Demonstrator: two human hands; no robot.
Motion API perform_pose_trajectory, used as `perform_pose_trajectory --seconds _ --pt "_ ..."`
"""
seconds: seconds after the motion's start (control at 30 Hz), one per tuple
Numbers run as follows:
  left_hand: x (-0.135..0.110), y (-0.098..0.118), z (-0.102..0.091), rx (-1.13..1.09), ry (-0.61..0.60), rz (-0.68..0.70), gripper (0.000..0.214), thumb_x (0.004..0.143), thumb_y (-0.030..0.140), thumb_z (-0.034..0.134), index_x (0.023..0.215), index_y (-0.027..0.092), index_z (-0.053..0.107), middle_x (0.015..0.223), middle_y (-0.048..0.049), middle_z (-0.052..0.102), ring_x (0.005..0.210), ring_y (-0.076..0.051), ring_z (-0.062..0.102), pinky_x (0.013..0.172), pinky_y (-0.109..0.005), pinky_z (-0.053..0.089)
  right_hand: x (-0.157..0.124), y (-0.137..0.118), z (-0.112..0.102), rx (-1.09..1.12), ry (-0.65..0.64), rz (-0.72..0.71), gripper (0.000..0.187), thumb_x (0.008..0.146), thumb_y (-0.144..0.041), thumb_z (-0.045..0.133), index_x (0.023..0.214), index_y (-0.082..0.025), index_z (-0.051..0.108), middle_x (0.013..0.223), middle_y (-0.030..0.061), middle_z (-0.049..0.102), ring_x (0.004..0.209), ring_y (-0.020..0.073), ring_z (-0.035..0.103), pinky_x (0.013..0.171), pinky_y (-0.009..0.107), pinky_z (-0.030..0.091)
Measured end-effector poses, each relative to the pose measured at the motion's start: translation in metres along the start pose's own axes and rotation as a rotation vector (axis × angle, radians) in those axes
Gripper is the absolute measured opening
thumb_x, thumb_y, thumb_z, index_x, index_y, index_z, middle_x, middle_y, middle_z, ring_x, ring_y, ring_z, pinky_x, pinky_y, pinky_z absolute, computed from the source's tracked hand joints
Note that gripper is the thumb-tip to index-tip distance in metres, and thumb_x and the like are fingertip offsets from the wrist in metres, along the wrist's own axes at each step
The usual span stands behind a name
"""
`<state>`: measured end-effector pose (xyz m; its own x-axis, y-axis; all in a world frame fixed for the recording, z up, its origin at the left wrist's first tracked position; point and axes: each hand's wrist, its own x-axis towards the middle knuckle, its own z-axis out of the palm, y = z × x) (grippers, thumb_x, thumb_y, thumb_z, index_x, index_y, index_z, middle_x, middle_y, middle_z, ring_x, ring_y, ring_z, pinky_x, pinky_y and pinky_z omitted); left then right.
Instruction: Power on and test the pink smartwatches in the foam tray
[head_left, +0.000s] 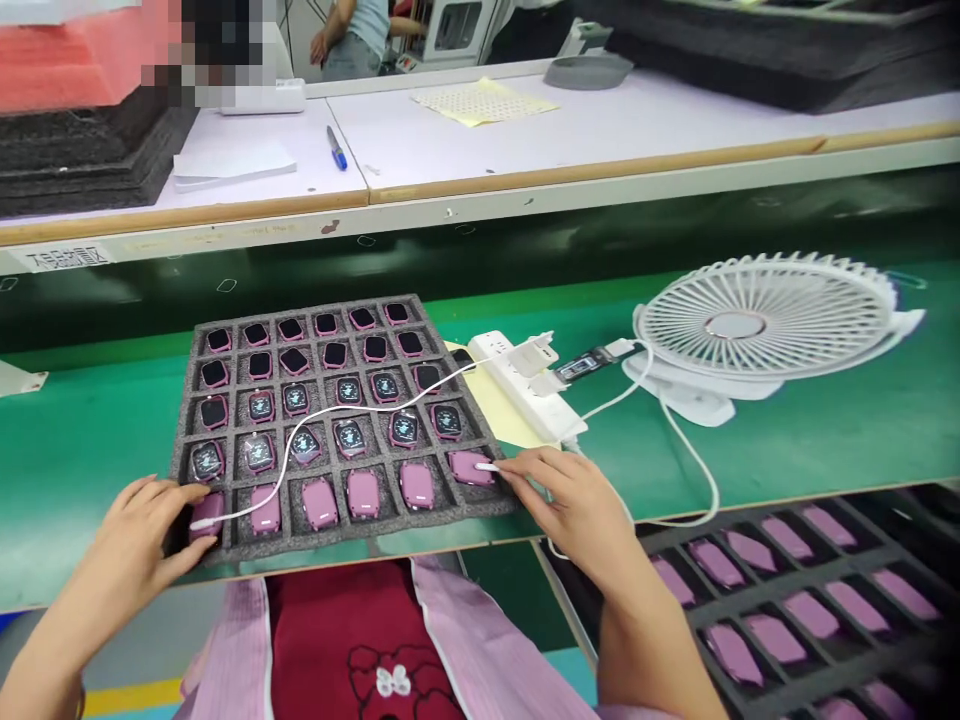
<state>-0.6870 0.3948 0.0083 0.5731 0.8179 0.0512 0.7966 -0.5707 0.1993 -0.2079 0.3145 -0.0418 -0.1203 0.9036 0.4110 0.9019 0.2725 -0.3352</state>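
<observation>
A grey foam tray (225, 540) lies on the green belt and holds several pink watch bodies. Those in the front row lie face down, those behind them face up with lit or dark screens. My left hand (142, 540) rests on the tray's front left corner, fingers curled around the leftmost front watch (208, 510) and a white cable plug. My right hand (570, 500) pinches another white cable plug (487, 467) against the rightmost front-row watch (469, 465). A white cable (315, 420) runs across the tray.
A white power strip (525, 390) with chargers lies just right of the tray, on a yellow sheet. Right of it, a white fan (757, 320) lies on the belt. A second foam tray (795, 610) of pink watches sits at lower right. Behind, a bench holds paper and a blue pen (337, 148).
</observation>
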Motion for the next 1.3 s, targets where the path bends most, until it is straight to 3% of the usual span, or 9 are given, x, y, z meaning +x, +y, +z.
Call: perform_pose_trajectory --seconds 0.17,0.3,0.43,0.53,0.67,0.77,1.0,1.17,1.3 --pt "0.003 -0.013 -0.010 -0.254 -0.043 -0.122 0.037 0.091 0.057 0.051 0.108 0.029 0.068 0.101 -0.0027 0.073 0.089 -0.023 0.067 0.074 -0.030 0.055 0.013 0.017 -0.007 -0.056 -0.072 -0.116 0.029 0.101 -0.021 0.039 0.092 -0.024 0.067 0.090 0.0062 0.067 0.083 0.0218 0.062 0.082 0.039 0.038" --pt "0.006 -0.020 -0.007 -0.330 -0.122 -0.116 0.037 0.093 0.055 0.048 0.107 0.031 0.072 0.107 -0.0015 0.074 0.098 -0.022 0.067 0.086 -0.029 0.053 0.028 0.021 -0.005 -0.064 -0.197 -0.215 0.034 0.097 -0.013 0.037 0.094 -0.025 0.068 0.098 0.0075 0.067 0.091 0.0219 0.063 0.091 0.044 0.036" --pt "0.010 -0.013 -0.010 -0.359 -0.203 -0.156 0.043 0.096 0.056 0.041 0.110 0.028 0.071 0.107 -0.0013 0.074 0.100 -0.021 0.066 0.094 -0.030 0.048 0.028 0.023 0.000 -0.036 -0.218 -0.277 0.029 0.098 -0.018 0.038 0.097 -0.025 0.066 0.097 0.0076 0.069 0.091 0.0237 0.066 0.090 0.046 0.037" --pt "0.013 -0.005 -0.017 -0.391 -0.272 -0.141 0.044 0.099 0.052 0.036 0.111 0.026 0.070 0.108 -0.0027 0.073 0.101 -0.020 0.064 0.096 -0.030 0.044 0.017 0.032 -0.003 0.048 -0.288 -0.241 0.025 0.099 -0.029 0.042 0.097 -0.029 0.067 0.091 0.0075 0.070 0.085 0.0258 0.067 0.090 0.047 0.040" --pt "0.014 -0.002 -0.022 -0.431 -0.335 -0.121 0.043 0.102 0.045 0.032 0.112 0.023 0.068 0.110 -0.0052 0.071 0.101 -0.019 0.062 0.096 -0.032 0.041 0.002 0.049 -0.003 0.284 -0.351 -0.132 0.018 0.095 -0.041 0.052 0.098 -0.034 0.067 0.093 0.0119 0.070 0.086 0.0313 0.067 0.078 0.045 0.051" --pt "0.013 -0.001 -0.020 -0.415 -0.347 -0.155 0.041 0.102 0.044 0.033 0.111 0.024 0.068 0.114 -0.0046 0.071 0.104 -0.020 0.061 0.101 -0.036 0.035 0.002 0.050 0.007 0.245 -0.330 -0.125 0.021 0.095 -0.044 0.049 0.099 -0.034 0.068 0.090 0.0114 0.070 0.081 0.0315 0.067 0.071 0.045 0.051" --pt "0.013 0.001 -0.017 -0.428 -0.383 -0.184 0.037 0.100 0.045 0.040 0.112 0.023 0.067 0.104 -0.0041 0.073 0.098 -0.020 0.058 0.106 -0.040 0.027 0.023 0.025 0.016 0.029 -0.145 -0.287 0.031 0.100 -0.042 0.037 0.094 -0.029 0.065 0.086 0.0087 0.067 0.075 0.0265 0.066 0.066 0.041 0.044" --pt "0.014 0.006 -0.019 -0.384 -0.424 -0.165 0.042 0.102 0.045 0.033 0.107 0.023 0.067 0.104 -0.0033 0.072 0.102 -0.020 0.056 0.111 -0.042 0.021 0.012 0.034 0.017 -0.015 -0.137 -0.312 0.031 0.098 -0.046 0.040 0.090 -0.032 0.067 0.088 0.0104 0.065 0.075 0.0289 0.065 0.065 0.044 0.045" --pt "0.015 0.005 -0.020 -0.382 -0.458 -0.141 0.045 0.103 0.042 0.027 0.105 0.023 0.067 0.105 -0.0042 0.071 0.105 -0.020 0.055 0.108 -0.039 0.026 0.005 0.035 0.021 -0.035 -0.112 -0.292 0.035 0.099 -0.046 0.038 0.088 -0.030 0.067 0.091 0.0121 0.063 0.077 0.0302 0.065 0.063 0.044 0.047"
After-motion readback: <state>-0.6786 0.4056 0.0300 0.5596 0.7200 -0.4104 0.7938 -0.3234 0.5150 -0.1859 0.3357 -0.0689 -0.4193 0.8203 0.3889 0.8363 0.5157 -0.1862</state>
